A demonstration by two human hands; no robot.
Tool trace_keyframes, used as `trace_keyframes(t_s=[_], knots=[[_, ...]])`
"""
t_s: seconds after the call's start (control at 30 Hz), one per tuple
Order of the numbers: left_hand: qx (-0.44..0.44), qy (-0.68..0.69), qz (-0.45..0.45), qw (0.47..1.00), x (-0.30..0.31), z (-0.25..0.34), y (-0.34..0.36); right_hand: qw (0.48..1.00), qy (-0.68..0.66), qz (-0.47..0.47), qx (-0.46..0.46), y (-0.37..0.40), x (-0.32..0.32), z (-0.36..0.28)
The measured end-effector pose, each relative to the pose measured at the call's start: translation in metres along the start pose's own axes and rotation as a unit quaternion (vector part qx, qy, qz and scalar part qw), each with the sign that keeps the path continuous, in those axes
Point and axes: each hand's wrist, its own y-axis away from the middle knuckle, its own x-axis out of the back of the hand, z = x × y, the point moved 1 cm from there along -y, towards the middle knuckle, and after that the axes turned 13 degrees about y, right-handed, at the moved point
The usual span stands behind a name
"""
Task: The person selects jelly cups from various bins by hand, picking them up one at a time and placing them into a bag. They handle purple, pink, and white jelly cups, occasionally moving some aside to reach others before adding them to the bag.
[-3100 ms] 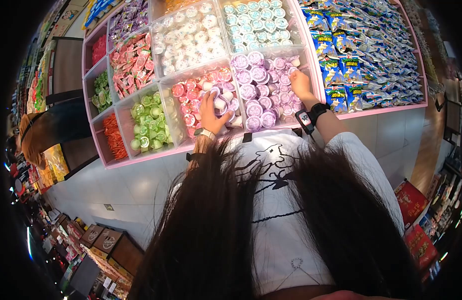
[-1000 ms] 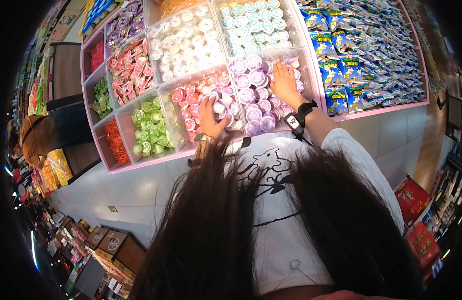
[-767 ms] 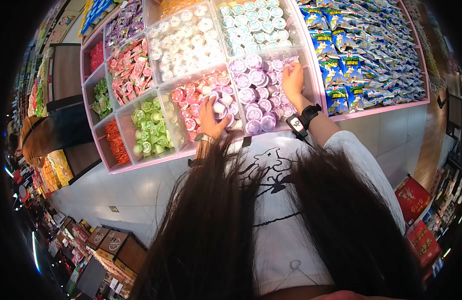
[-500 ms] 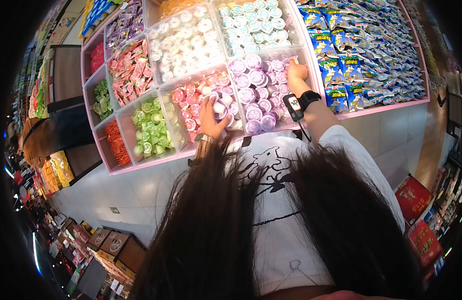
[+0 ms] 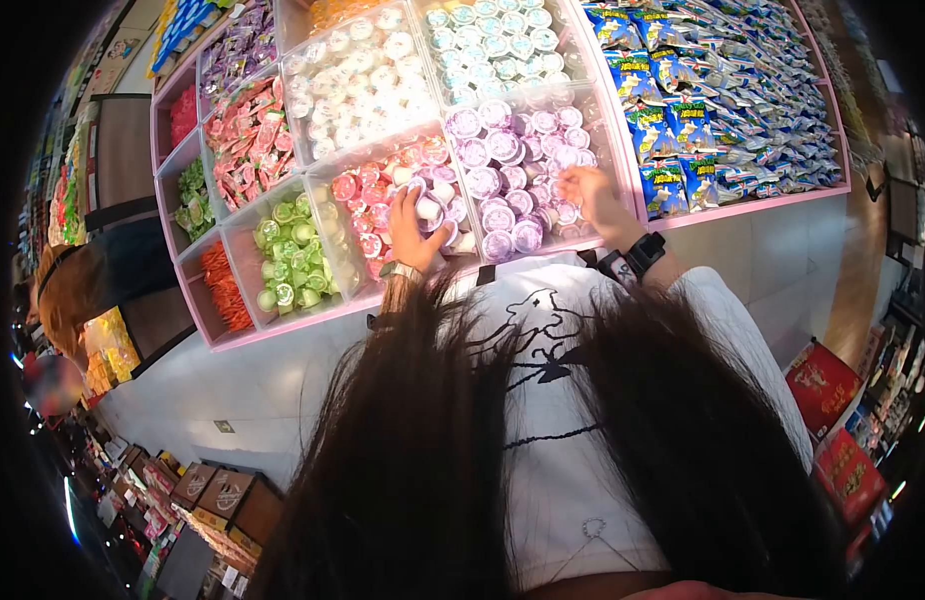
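Purple-lidded jelly cups point(image 5: 498, 215) fill the compartment between my hands. My left hand point(image 5: 415, 238) is curved around several purple and white jelly cups point(image 5: 436, 205) at the right side of the compartment holding pink jelly cups point(image 5: 358, 187). Its thumb and fingers rest about these cups. Over the right part of the purple compartment is my right hand point(image 5: 595, 200), its fingers curled together above the cups. Whatever lies between those fingertips is hidden. A dark watch and a small device are on the right wrist.
Clear dividers separate compartments of green jelly cups point(image 5: 298, 255), white cups point(image 5: 358, 80), blue-white cups point(image 5: 498, 45) and red-wrapped sweets point(image 5: 248, 135). A pink-edged bin of blue snack packets point(image 5: 673, 125) adjoins on the right. Tiled floor point(image 5: 273, 390) lies below; brown boxes point(image 5: 223, 500) stand lower left.
My right hand has drawn down and slightly left from the far right side of the purple compartment, and its wrist has turned. The left hand stays around its cups. The view has shifted slightly.
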Motion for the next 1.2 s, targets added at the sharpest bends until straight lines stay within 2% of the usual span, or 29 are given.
trace_keyframes(t_s=[0.1,0.2,0.5,0.6,0.7,0.9,0.93,1.0,1.03,1.1,1.2], knots=[[-0.001,0.000,-0.003,1.000,0.000,0.000,-0.002,0.986,-0.102,-0.117,-0.068,-0.015,0.012,0.034],[-0.006,-0.002,0.000,1.000,-0.001,-0.002,0.000,0.992,-0.088,-0.094,-0.010,-0.028,0.007,0.048],[-0.012,0.015,-0.005,1.000,0.000,-0.003,0.001,0.978,-0.098,-0.115,-0.144,-0.116,0.032,0.111],[-0.006,0.007,-0.007,1.000,0.000,-0.002,0.001,0.978,-0.109,-0.055,-0.168,-0.052,0.005,0.060],[-0.024,0.003,-0.003,1.000,0.000,-0.004,0.000,0.978,-0.104,-0.029,-0.180,-0.053,0.003,0.060],[-0.003,0.002,-0.005,1.000,0.000,-0.003,0.001,0.982,-0.092,0.001,-0.167,-0.044,-0.001,0.053],[-0.008,0.003,-0.006,1.000,-0.001,-0.004,0.000,0.994,0.008,0.002,-0.112,-0.044,-0.001,0.049],[-0.015,0.005,-0.007,1.000,0.000,-0.004,0.000,0.978,0.209,0.002,0.001,-0.040,-0.001,0.043],[-0.009,0.004,-0.008,1.000,0.001,-0.003,0.000,0.950,0.305,0.000,0.058,-0.038,-0.001,0.039],[0.001,0.004,-0.009,1.000,0.001,-0.001,0.000,0.858,0.485,-0.004,0.172,-0.034,-0.005,0.029],[0.001,-0.001,-0.007,1.000,0.001,-0.002,0.001,0.761,0.537,0.047,0.361,-0.017,-0.017,0.003]])
